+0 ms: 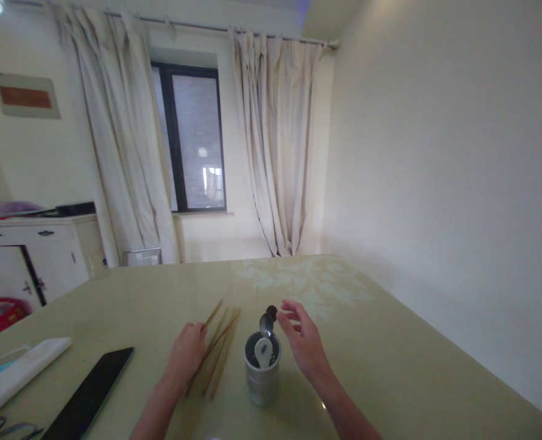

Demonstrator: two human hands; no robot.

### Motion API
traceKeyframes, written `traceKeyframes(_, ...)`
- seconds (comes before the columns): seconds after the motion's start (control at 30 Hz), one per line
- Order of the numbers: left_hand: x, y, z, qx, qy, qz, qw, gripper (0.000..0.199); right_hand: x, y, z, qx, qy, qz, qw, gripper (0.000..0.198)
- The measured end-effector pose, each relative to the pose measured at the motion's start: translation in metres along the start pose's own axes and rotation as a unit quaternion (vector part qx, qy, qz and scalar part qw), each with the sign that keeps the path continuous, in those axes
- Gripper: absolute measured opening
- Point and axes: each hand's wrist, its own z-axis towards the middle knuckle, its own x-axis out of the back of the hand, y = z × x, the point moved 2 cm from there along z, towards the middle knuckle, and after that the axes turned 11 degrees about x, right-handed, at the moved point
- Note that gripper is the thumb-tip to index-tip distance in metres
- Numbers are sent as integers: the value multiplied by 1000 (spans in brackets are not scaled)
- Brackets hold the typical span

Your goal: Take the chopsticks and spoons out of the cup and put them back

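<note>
My left hand (189, 347) is closed around chopsticks (214, 312), whose ends stick out past the fingers; how many it holds is hidden. Several more wooden chopsticks (223, 357) lie loosely on the table just right of that hand, some crossing. A pale cylindrical holder (262, 386) stands upright between my hands. In it are a white ceramic spoon (264, 351), a shiny metal spoon (266, 325) and a dark round-ended utensil (272, 312). My right hand (303, 339) is open beside the holder, fingers apart and curved, its thumb close to the dark utensil.
The pale green table (390, 379) runs along the right wall. On its left side lie a black flat slab (91, 391), a white elongated object (27, 373) and a dark cable (11, 428). A white cabinet (55, 250) and a red basin (2, 315) stand beyond.
</note>
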Motion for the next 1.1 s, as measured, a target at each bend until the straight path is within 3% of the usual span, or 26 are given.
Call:
traceKeyframes(0.17, -18, -9, -1, -12, -1, 55, 998, 46, -15, 16, -16, -27, -28, 67, 997, 70)
traceKeyframes(0.4, -32, -8, -8, -31, 44, 45, 998, 48, -23, 14, -25, -19, -49, 127, 991, 63)
traceKeyframes(0.97, -44, -2, -14, -29, 18, 19, 999, 52, -27, 26, -29, -16, -57, 118, 991, 55)
traceKeyframes(1.1, -55, 1, -15, -79, 2, -24, 997, 58, -26, 28, -30, -16, -55, 112, 992, 53)
